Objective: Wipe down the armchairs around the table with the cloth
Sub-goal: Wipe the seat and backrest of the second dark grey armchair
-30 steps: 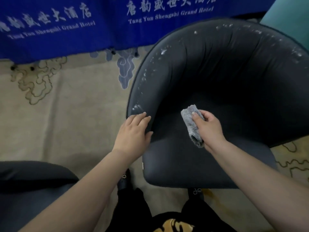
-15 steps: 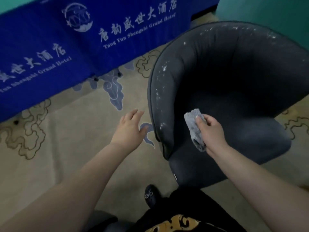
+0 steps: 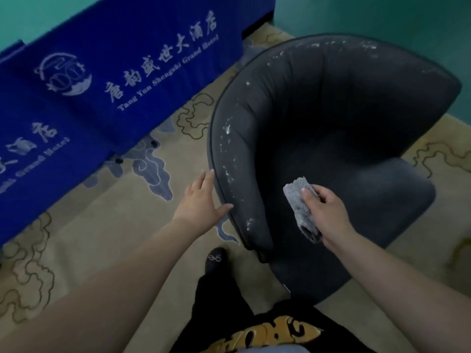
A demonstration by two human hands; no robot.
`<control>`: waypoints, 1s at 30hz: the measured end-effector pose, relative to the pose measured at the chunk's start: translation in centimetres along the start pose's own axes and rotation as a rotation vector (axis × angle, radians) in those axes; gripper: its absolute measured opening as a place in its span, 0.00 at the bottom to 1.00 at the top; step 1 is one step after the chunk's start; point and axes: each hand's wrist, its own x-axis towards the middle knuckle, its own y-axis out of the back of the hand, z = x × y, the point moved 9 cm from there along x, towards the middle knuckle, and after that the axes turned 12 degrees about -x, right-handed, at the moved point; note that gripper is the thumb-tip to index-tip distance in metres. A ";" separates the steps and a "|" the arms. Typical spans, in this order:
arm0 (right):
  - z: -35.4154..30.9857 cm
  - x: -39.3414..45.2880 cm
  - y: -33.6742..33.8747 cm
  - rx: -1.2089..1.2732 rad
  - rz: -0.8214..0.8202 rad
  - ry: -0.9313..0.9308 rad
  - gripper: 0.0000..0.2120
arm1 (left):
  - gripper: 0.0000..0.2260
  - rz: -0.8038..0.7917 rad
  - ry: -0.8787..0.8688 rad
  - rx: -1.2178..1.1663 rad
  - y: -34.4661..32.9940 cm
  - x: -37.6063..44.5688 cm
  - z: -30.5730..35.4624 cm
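Observation:
A dark grey tub armchair [image 3: 344, 118] fills the right half of the view, its rim and left arm flecked with white marks. My right hand [image 3: 323, 210] grips a folded grey cloth [image 3: 299, 200] and holds it over the seat, just inside the left arm. My left hand [image 3: 201, 197] is flat with straight fingers, its fingertips and thumb touching the outer side of the chair's left arm.
A table draped in a blue cloth with white hotel lettering [image 3: 122, 80] stands to the upper left. Beige carpet with cloud patterns [image 3: 102, 225] lies between it and the chair. My black shoe [image 3: 216, 258] stands close to the chair's front corner. A teal wall [image 3: 382, 14] is behind.
The chair has turned, its front swinging to the right and away from the table. My left hand left the armrest top and now touches its outer side. The cloth hand stayed over the seat.

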 end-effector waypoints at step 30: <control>0.9 -0.5 -13.6 -0.495 0.454 0.331 0.17 | 0.50 -0.089 -0.353 0.107 -2.6 6.0 -2.3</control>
